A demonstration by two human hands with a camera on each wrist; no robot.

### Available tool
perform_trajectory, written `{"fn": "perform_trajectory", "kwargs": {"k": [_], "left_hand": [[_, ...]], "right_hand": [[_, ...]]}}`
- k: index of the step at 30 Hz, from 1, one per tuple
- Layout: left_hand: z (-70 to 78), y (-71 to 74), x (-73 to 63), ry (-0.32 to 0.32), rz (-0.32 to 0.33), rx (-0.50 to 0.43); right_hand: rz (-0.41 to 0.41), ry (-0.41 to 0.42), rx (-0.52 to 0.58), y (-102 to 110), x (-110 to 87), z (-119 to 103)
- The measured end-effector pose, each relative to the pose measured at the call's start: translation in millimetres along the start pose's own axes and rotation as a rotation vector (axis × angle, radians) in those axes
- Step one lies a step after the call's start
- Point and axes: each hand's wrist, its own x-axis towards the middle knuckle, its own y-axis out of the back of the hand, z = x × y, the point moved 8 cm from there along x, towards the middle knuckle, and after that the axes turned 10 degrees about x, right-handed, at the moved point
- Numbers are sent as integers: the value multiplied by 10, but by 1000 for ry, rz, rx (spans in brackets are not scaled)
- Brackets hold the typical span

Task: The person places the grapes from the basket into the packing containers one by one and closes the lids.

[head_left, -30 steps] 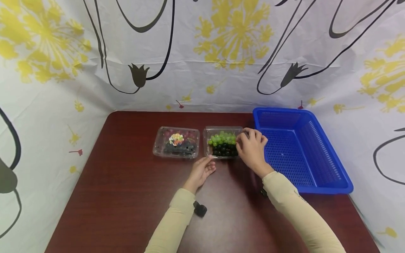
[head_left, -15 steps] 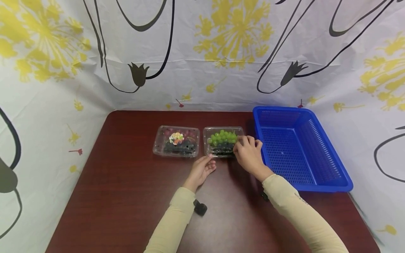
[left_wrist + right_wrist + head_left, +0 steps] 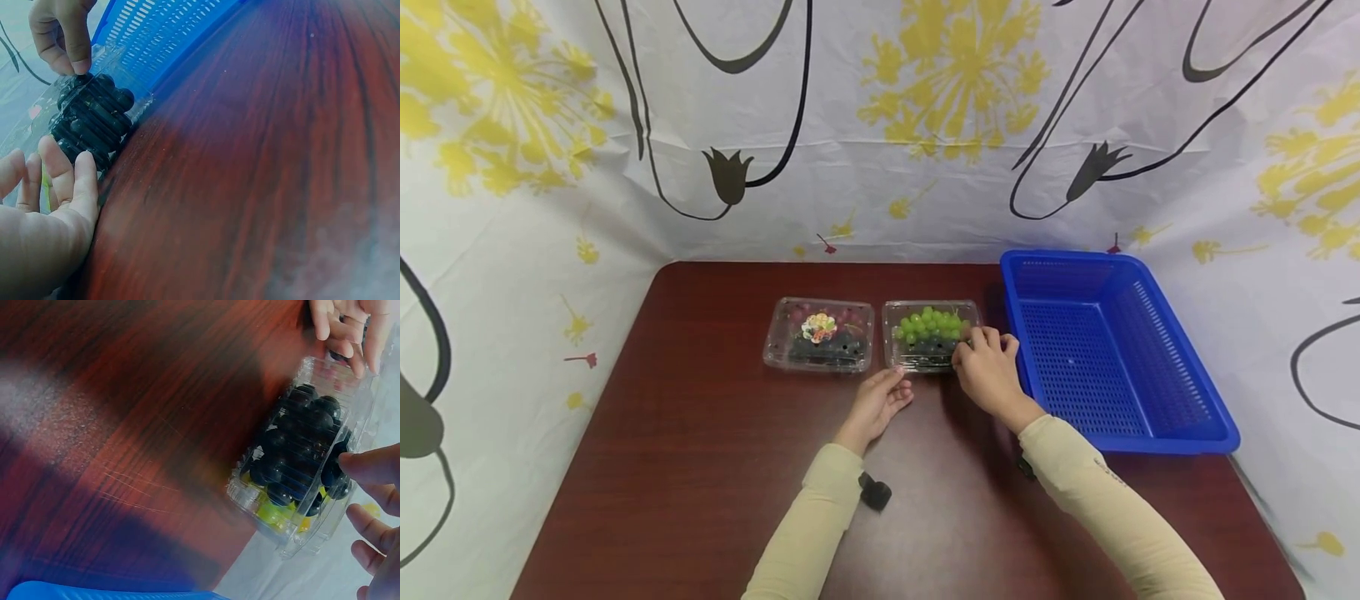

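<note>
A clear plastic fruit box (image 3: 931, 337) with its lid down stands on the table, holding green grapes (image 3: 929, 324) and dark grapes (image 3: 294, 456). My right hand (image 3: 988, 367) is at the box's near right corner, fingers curled, its thumb and fingertips pinching the lid's edge. At the near left corner, my left hand (image 3: 876, 404) touches the box with fairly straight fingertips, the other fingers loosely bent. The left wrist view shows both hands, the left (image 3: 53, 206) below and the right (image 3: 65, 34) above the dark grapes. To the left lies a second lidded box (image 3: 827, 354) with a round sticker.
A blue perforated plastic basket (image 3: 1097, 367) stands at the right of the dark red table (image 3: 700, 467), close to my right hand. Behind and at the sides hangs a white patterned cloth (image 3: 820, 167).
The right box's lid has come down over the grapes. My right hand has lowered slightly toward the near edge of the box. My left hand stays at its corner.
</note>
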Motion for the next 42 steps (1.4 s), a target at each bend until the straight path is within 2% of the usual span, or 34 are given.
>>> {"fn": "perform_trajectory", "kwargs": {"k": [7, 12, 15, 23, 28, 33, 36, 42], "left_hand": [[9, -8, -5, 40, -2, -46], [6, 18, 16, 79, 41, -93], [13, 34, 35, 78, 72, -97], [36, 27, 28, 38, 101, -40], [35, 21, 11, 33, 112, -13], [43, 19, -2, 25, 119, -15], [37, 12, -1, 23, 113, -12], [39, 25, 0, 31, 100, -15]], "right_hand": [[-1, -47, -3, -11, -35, -6], [11, -74, -5, -16, -71, -3], [28, -85, 1, -10, -83, 4], [87, -137, 3, -1, -139, 40], [212, -118, -126, 51, -209, 29], [363, -48, -305, 118, -268, -24], [395, -19, -392, 114, -288, -46], [371, -20, -485, 57, -254, -32]]}}
